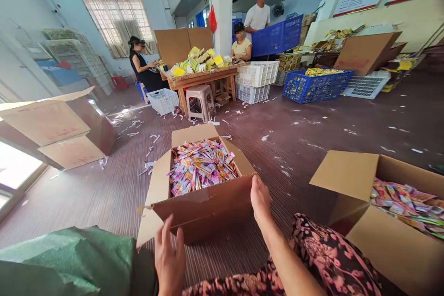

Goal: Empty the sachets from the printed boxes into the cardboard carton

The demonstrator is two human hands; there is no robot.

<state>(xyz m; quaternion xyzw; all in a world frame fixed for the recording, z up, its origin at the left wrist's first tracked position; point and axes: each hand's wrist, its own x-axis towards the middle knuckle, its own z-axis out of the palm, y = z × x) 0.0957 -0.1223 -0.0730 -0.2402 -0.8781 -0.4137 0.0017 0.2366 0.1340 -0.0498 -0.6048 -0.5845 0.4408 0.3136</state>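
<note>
An open cardboard box (pixel 222 212) stands on the floor in front of me, filled with many small pink, purple and orange sachets (pixel 201 166). Its flaps are folded outward, and the near one is raised toward me. My right hand (pixel 261 196) grips the right end of that near flap, with part of the fingers hidden behind the hand. By the box's near left corner, my left hand (pixel 169 256) is open, fingers spread and pointing up, holding nothing.
A second open box (pixel 350 173) with similar sachets stands at right. Green fabric (pixel 69 259) lies at lower left, beyond it another cardboard box (pixel 69 125). Ahead are a stool (pixel 200 101), a wooden table (pixel 201 78), a blue crate (pixel 315 85), paper scraps and three people.
</note>
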